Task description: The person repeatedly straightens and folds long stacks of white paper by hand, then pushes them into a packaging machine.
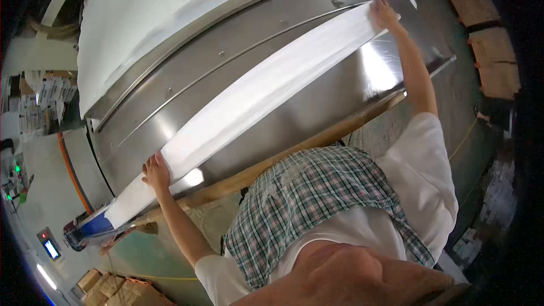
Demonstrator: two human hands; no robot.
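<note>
A long white folded strip of soft, paper-like or cloth-like material (272, 82) lies slantwise across a stainless steel worktop (283, 119). Near its lower left part, my left hand (157, 173) rests on it with the fingers apart. At the far upper right end, my right hand (386, 15) is closed over the strip, its fingers bent across the edge; the thumb is hidden. Beyond the left hand, the strip runs on towards a blue piece (97, 225) at the worktop's left end.
Behind the worktop is a broad white sheet (170, 17) above a metal ledge. A wooden edge (340, 130) runs along the front near my checked apron (311, 187). Cardboard boxes (493, 48) stand at right, more boxes (122, 290) at lower left. A small lit screen (51, 249) is at left.
</note>
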